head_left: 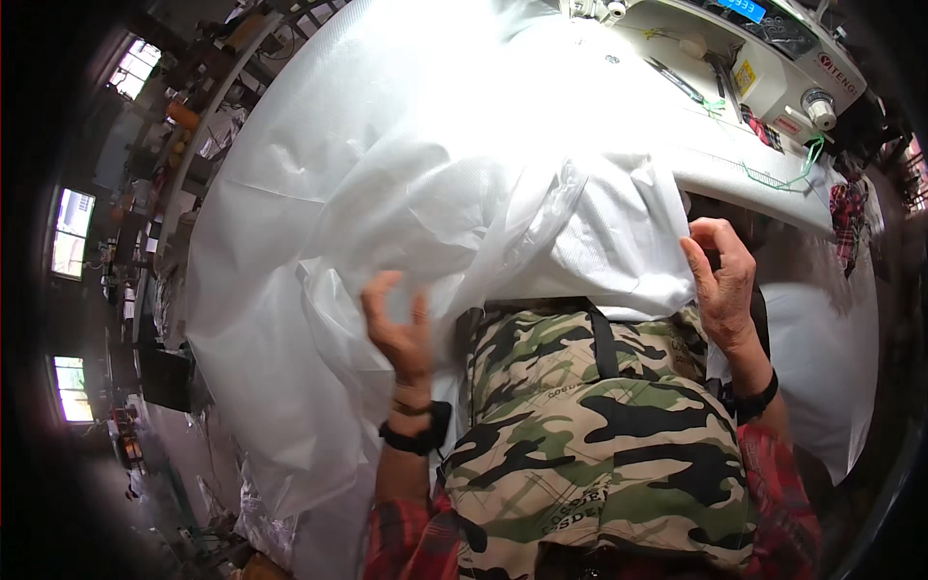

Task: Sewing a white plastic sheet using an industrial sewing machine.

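A large translucent white woven sheet (377, 198) spreads over the table and hangs over its near edge toward my lap, with loose folds. At the right edge of a folded, denser part of the sheet, my right hand (723, 280) has its thumb and fingertips closed on the border. My left hand (396, 333), slightly blurred, is raised over the loose folds on the left. Its thumb and fingers are apart, with nothing between them. The camouflage apron (590, 425) over my lap lies below the sheet's lower edge.
A white sewing machine (797, 87) stands at the upper right, under bright light. Near it on the table lie thread snips (677, 79) and green thread (812, 159). Plaid cloth (847, 217) hangs at the table's right end. Cluttered shelving (227, 106) runs along the left.
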### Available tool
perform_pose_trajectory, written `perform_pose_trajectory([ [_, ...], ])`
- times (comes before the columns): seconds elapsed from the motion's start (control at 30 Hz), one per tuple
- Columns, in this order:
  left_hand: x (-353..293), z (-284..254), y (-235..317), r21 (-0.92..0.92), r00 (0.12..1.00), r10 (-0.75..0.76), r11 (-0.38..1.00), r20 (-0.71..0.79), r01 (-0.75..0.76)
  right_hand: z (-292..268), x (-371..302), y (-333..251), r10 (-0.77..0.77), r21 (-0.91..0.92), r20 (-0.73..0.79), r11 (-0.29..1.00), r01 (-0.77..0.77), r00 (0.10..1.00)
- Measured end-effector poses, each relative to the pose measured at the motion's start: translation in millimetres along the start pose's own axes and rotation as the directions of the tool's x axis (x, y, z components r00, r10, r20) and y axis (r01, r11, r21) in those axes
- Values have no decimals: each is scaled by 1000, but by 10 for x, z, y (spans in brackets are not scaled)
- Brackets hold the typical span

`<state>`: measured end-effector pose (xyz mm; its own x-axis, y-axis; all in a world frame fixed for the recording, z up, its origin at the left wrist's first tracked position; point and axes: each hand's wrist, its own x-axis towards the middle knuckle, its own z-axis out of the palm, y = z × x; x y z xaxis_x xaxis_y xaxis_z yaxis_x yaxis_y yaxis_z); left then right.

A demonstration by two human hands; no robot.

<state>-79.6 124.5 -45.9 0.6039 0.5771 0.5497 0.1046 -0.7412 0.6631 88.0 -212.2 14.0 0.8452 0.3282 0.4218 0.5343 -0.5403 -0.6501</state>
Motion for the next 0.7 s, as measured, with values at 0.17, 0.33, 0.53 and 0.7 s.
perform_pose_trajectory([
  [0.17,-326,385,223,191,958,152,961,241,-200,451,182,-406,-99,326,588,937,-124,803],
  [0.33,-309,210,241,160,955,-20,987,296,-29,902,272,-527,-93,223,843,957,-186,530],
  [0.53,-255,-319,717,-522,649,-176,458,740,719,781,234,-605,-309,412,898,841,-350,313],
  [0.7,-153,-70,913,-50,871,132,991,474,-123,736,167,-579,-332,450,885,792,-413,327],
])
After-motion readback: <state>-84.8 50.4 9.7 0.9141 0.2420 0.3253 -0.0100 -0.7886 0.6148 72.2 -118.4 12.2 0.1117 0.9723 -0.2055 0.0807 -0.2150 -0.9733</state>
